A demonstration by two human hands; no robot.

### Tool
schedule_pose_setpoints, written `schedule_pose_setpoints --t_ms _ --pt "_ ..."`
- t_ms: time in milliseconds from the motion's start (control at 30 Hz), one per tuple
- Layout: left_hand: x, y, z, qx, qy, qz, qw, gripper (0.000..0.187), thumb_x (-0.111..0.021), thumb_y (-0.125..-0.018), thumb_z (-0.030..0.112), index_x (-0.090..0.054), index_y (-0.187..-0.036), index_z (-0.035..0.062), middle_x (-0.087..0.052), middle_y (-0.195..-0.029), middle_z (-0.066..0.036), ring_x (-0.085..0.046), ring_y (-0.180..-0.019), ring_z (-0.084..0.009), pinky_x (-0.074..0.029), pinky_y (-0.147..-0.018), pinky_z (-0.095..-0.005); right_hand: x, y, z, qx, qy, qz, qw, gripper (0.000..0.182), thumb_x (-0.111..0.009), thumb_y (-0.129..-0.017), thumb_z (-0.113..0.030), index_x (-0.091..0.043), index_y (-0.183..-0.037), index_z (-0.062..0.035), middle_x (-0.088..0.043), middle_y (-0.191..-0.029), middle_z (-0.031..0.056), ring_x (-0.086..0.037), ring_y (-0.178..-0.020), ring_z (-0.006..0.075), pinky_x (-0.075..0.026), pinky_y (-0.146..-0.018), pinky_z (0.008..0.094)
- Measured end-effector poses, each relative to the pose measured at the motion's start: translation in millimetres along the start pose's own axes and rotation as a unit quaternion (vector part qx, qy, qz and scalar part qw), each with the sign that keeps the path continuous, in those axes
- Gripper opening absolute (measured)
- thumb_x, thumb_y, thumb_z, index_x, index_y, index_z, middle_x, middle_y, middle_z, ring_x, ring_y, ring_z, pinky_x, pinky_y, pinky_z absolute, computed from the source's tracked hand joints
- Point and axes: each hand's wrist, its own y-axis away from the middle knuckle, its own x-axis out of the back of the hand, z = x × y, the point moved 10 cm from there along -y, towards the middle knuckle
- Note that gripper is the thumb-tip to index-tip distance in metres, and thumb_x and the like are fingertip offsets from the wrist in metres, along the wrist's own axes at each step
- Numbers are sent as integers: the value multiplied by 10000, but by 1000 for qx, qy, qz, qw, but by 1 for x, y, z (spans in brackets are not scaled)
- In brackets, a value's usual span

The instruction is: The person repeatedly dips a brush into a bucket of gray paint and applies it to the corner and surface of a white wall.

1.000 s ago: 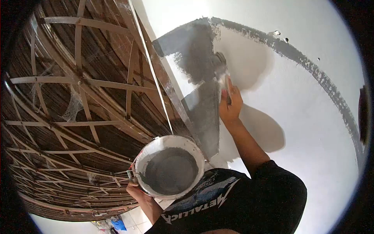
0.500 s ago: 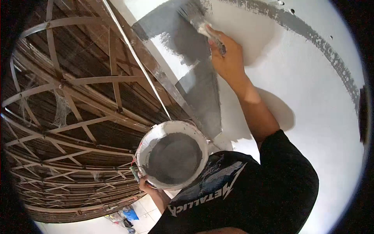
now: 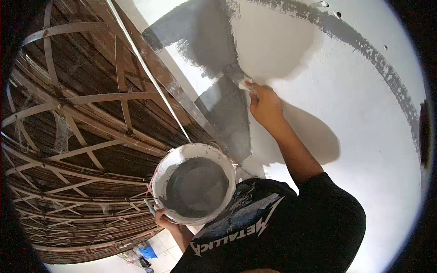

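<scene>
Painting wall (image 3: 359, 118), grey onto white; prob. mid-coat, judging by mix of covered & bare bits. Gripping brush (image 3: 236, 75) in R hand (image 3: 266, 102), w/ fingers closed round handle; exact placing of each finger too small to tell. Bristles apparently against wall, at R edge of grey patch (image 3: 205, 36), just beside the tip of bare gap (image 3: 182, 68). Carrying bucket (image 3: 191, 151) low in front of body, w/ L hand (image 3: 166, 219) clasped at its near L side; fingertips partly hidden, so can't tell whether hooked on rim or pressed under. Grey paint (image 3: 195, 186) inside, well below rim, w/ some white inner wall showing above it. Short greenish bar (image 3: 149, 207) just beside L hand, poss. part of bucket's handle. Off to L: brown slats (image 3: 91, 98) in crisscross, w/ thin white strip (image 3: 150, 75) along near edge. Up R: thin grey band (image 3: 359, 38) curving across wall, ragged at edges. Far below: blue bag (image 3: 147, 251) on pale floor (image 3: 166, 243). Next move prob. calls for drawing brush L across gap, w/ even pressure & neat edge near slats; maybe re-dip first if bristles dry (load on bristles: can't tell), keeping bucket level meanwhile.
</scene>
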Motion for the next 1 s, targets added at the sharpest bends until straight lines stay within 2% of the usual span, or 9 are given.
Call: schedule_pose_setpoints --t_ms 133,233,267,467,567,667,767,867,1000 --pt "9 -1 -17 20 54 14 998 253 -466 -881 185 -518 -702 14 -560 -723 -84 -538 -671 -187 -439 -648 -324 34 18 -13 28 -9 44 999 328 -592 -825 -60 -624 -1148 -106 -636 -899 209 -605 -846 386 -484 -737 434" --pt "4 -4 6 -47 -66 -3 997 247 -467 -873 168 -513 -687 12 -571 -741 -84 -538 -678 -180 -440 -645 -328 59 15 -27 52 -76 132 987 295 -584 -816 -35 -636 -1100 -97 -633 -850 205 -604 -829 386 -486 -726 437" --pt "8 -4 -5 12 -22 12 1000 217 -466 -858 125 -517 -677 16 -574 -754 -80 -538 -683 -175 -442 -661 -330 65 13 -30 55 -100 163 980 285 -580 -814 -25 -639 -1083 -95 -632 -837 203 -604 -823 385 -487 -723 438" --pt "6 -3 -4 -38 -5 24 999 241 -499 -873 173 -556 -684 34 -563 -674 -14 -519 -601 -137 -430 -608 -292 -4 -4 -17 21 58 -17 998 303 -566 -754 -73 -629 -1050 -80 -631 -831 174 -619 -805 365 -495 -722 466" --pt "10 -7 -19 41 56 44 997 255 -487 -875 174 -546 -665 41 -533 -640 -5 -488 -568 -112 -400 -563 -271 28 13 -23 -30 76 -37 996 282 -578 -749 -88 -633 -1025 -80 -626 -827 173 -612 -779 366 -496 -705 460" --pt "6 -7 -29 111 116 62 985 276 -468 -879 179 -527 -641 52 -491 -612 8 -453 -541 -90 -364 -537 -251 45 18 -26 18 -1 60 998 257 -596 -739 -100 -643 -991 -83 -629 -829 170 -612 -766 368 -499 -695 462" --pt "3 -7 -17 66 101 43 992 238 -469 -865 153 -511 -650 59 -495 -624 0 -461 -545 -93 -385 -553 -255 21 5 -22 66 -40 104 992 281 -588 -778 -83 -651 -1052 -79 -649 -839 190 -627 -781 373 -498 -686 446" --pt "9 -5 -28 68 110 20 991 235 -469 -869 153 -499 -654 63 -504 -629 -9 -473 -549 -108 -400 -559 -267 -8 0 -13 21 53 -20 998 281 -597 -788 -86 -655 -1062 -93 -649 -847 185 -626 -781 366 -498 -685 431" --pt "15 -9 -34 31 87 2 996 227 -470 -857 156 -505 -662 46 -526 -657 -38 -501 -586 -144 -422 -592 -295 17 11 -15 13 14 16 1000 282 -594 -802 -84 -650 -1078 -95 -647 -852 181 -624 -785 367 -495 -689 443"
